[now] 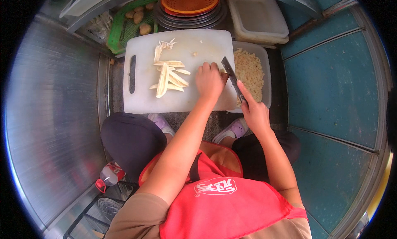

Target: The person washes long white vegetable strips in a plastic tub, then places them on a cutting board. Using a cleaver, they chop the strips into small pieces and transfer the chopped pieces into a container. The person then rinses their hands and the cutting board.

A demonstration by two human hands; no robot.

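Observation:
My right hand grips a kitchen knife, its dark blade slanting over the right edge of a white plastic cutting board. Close to the blade, the curled fingers of my left hand press down on a piece of pale vegetable, mostly hidden by the hand. Left of that hand, several long peeled vegetable strips lie crossed in a loose pile, with thin shreds at its far end. Under the board's right side sits a translucent plastic tub of small diced pale pieces.
Beyond the board are a green basket with several potatoes, stacked round trays under an orange basket, and stacked plastic containers. A metal panel and teal panels flank me. A plastic bottle is at lower left.

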